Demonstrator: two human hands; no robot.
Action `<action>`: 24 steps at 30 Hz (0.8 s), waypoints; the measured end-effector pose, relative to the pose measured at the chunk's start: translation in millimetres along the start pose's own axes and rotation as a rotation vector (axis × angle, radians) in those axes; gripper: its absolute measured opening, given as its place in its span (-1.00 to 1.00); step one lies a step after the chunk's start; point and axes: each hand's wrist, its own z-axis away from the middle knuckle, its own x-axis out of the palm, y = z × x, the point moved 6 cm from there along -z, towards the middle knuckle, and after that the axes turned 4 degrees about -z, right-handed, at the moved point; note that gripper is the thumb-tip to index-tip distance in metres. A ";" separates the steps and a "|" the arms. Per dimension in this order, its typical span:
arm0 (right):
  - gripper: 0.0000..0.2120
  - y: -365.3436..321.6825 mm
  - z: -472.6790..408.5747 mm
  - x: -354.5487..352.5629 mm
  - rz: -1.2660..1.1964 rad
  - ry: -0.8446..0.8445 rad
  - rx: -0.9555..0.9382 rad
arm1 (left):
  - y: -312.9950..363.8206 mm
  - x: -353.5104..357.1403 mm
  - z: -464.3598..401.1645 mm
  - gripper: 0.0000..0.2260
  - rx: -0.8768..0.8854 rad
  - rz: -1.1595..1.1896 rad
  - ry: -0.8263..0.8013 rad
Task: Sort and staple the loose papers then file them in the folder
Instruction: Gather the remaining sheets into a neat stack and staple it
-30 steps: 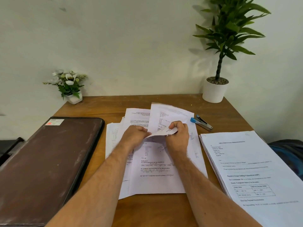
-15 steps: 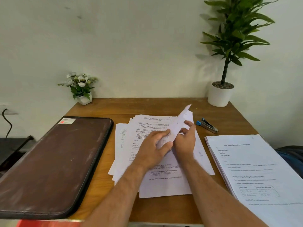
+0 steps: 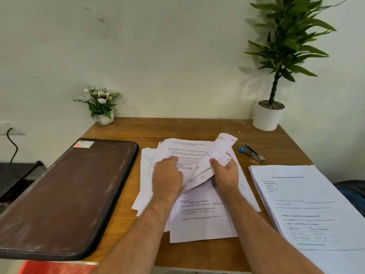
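Observation:
Loose printed papers (image 3: 199, 220) lie fanned in a messy pile at the table's middle. My right hand (image 3: 225, 173) grips one lifted sheet (image 3: 215, 157), which curls up and back toward the wall. My left hand (image 3: 167, 175) rests on the pile's left sheets, fingers fairly straight, pressing them down beside the lifted sheet. A brown zip folder (image 3: 65, 196) lies closed on the left of the table. A blue and silver stapler (image 3: 251, 152) lies to the right of the pile. A neat stack of printed pages (image 3: 316, 210) sits at the right edge.
A small white pot of white flowers (image 3: 101, 107) stands at the back left and a tall green plant in a white pot (image 3: 268, 115) at the back right. The wooden table (image 3: 197, 127) meets the wall behind. A dark object (image 3: 351, 190) lies beyond the right edge.
My right hand has lifted the sheet higher and it now curls back. My left hand slid left onto the pile's upper sheets. The camera view shifted slightly.

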 end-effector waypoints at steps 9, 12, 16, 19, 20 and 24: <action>-0.73 1.2 5.4 15.6 0.107 -0.029 0.032 | -36.2 -8.7 -15.3 -0.33 -0.290 -0.099 -0.068; -0.76 4.4 9.7 21.5 0.104 -0.052 0.041 | -45.2 -25.4 -19.3 -0.44 -0.353 -0.008 0.063; -0.88 1.8 10.6 16.1 0.139 -0.067 -0.036 | -8.8 -25.5 -7.6 -0.90 -0.122 0.065 0.041; -0.58 -6.5 16.4 16.2 0.000 -0.134 -0.122 | 37.0 -10.4 12.8 -0.89 0.065 -0.002 -0.098; -0.50 -7.8 18.1 15.7 -0.047 -0.141 -0.121 | 50.2 -7.1 19.6 -0.86 0.124 -0.046 -0.116; -0.80 -6.0 14.5 11.6 0.014 -0.054 -0.141 | 69.6 1.4 31.7 -0.85 0.239 -0.070 -0.180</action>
